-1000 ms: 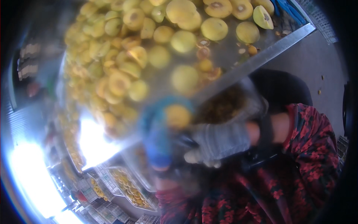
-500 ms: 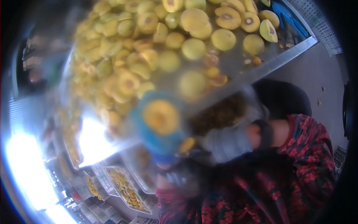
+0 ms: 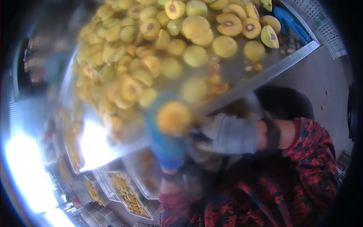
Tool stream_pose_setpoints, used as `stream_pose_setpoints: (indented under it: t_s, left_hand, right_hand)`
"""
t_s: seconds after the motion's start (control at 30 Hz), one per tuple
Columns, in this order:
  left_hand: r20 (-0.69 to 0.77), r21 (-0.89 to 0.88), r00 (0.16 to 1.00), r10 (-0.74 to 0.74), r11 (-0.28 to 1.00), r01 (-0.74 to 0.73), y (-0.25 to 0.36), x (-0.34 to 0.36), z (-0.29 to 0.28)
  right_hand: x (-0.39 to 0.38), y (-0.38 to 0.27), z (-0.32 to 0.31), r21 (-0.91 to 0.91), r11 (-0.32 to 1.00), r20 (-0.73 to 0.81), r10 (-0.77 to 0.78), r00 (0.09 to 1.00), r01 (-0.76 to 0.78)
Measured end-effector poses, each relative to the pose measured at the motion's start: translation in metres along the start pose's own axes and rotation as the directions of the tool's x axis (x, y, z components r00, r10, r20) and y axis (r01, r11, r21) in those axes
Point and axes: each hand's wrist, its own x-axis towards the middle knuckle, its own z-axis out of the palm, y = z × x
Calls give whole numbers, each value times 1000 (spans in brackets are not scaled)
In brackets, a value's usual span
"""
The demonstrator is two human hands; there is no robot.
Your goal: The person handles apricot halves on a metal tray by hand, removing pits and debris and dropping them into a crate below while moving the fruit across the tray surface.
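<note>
My left hand (image 3: 165, 145), in a blue glove, is closed around a yellow peach half (image 3: 174, 118) over the near edge of a metal table (image 3: 261, 77). Close against that fruit, on its right, is my right hand (image 3: 228, 135) in a grey-white glove. Its fingers look curled around something dark, but blur hides what it is. Beyond both hands lies a big heap of peaches (image 3: 130, 90), many halved and some with the stone still in the flesh.
A blue glove (image 3: 291, 24) lies in the table's far right corner. Below left stand plastic crates (image 3: 147, 216) with peach halves. A grey crate (image 3: 321, 30) is beyond the corner. Small bits lie on the floor (image 3: 332, 81) at right.
My right hand has moved left and up, to the peach half. My left hand has shifted slightly right with the fruit. A small yellow piece seen below the fruit is out of sight.
</note>
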Motion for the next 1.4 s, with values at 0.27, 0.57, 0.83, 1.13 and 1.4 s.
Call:
stream_pose_setpoints:
  t_s: [0.27,0.57,0.83,1.13,1.4]
  left_hand:
    - [86,83,996,30,996,-37,-1,-5,-1]
    - [283,398,933,220,859,-323,-1,-2,-6]
    - [338,475,938,81,845,-244,6,-1,-2]
    - [313,130,949,-37,992,-4,5,1,-3]
    - [156,-146,984,-83,984,106,-4,-7,-11]
  right_hand:
    - [4,8,11,-248,967,-68,-73,995,54]
    - [-8,6,11,-603,792,-224,-278,934,91]
    - [-4,14,24,-693,720,-358,-391,848,40]
    - [20,25,-2,-454,837,-250,-450,857,306]
    - [15,27,-23,-362,824,-172,-519,837,436]
